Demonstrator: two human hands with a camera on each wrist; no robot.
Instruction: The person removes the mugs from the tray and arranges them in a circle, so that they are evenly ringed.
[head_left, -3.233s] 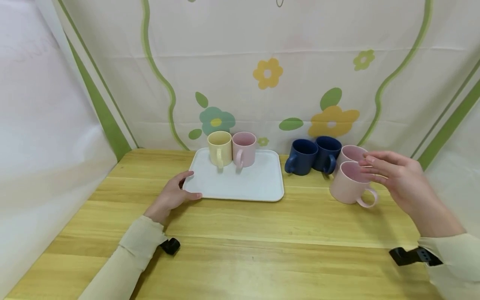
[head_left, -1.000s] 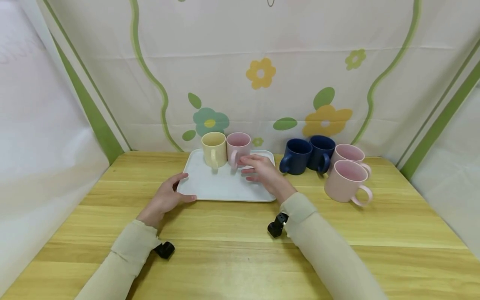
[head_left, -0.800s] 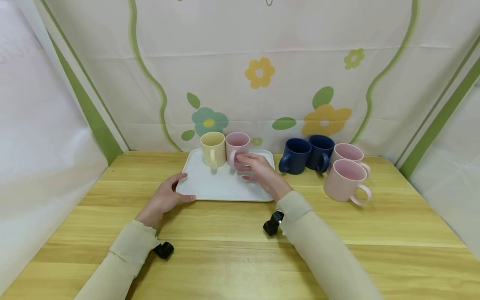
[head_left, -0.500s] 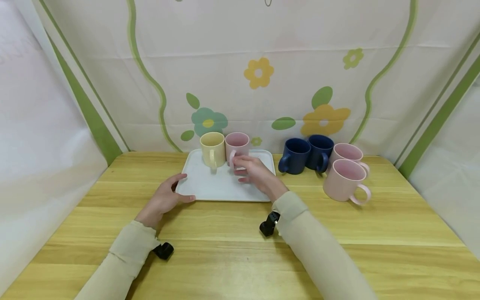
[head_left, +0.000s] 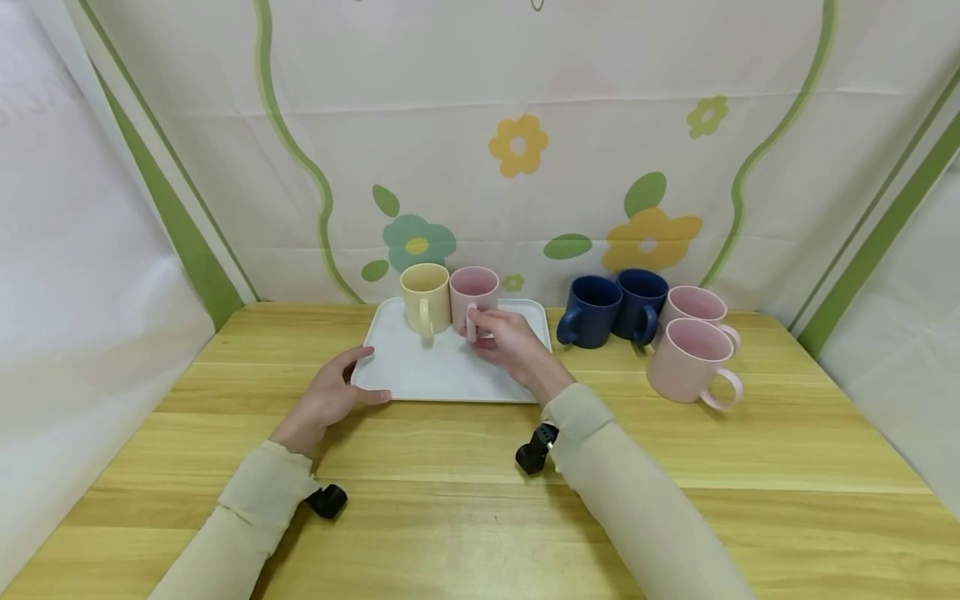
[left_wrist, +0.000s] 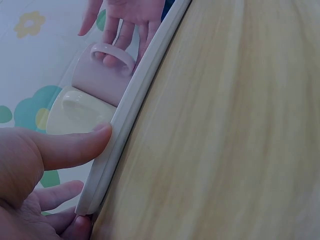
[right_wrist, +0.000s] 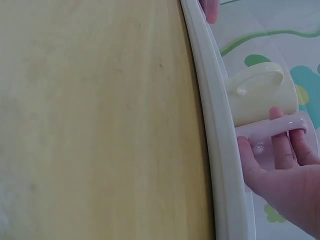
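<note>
A white tray (head_left: 427,379) lies on the wooden table, with a pale yellow mug (head_left: 415,310) and a pink mug (head_left: 460,312) upright side by side at its back. My right hand (head_left: 517,348) holds the pink mug by its handle; in the right wrist view, fingers (right_wrist: 283,150) pass around that handle. At the tray's left end, my left hand (head_left: 328,398) grips the front-left corner. The left wrist view has its thumb (left_wrist: 75,147) on the rim and a fingertip by the corner's underside.
Right of the tray stand two dark blue mugs (head_left: 596,315), side by side. Beyond them are two more pink mugs, one in front (head_left: 684,367) and one behind (head_left: 693,300). A flowered cloth (head_left: 600,150) hangs directly behind the table.
My right hand has come from the front pink mug on the right across to the tray. Its fingers have closed on the handle, which has turned slightly right. The left hand keeps its grip.
</note>
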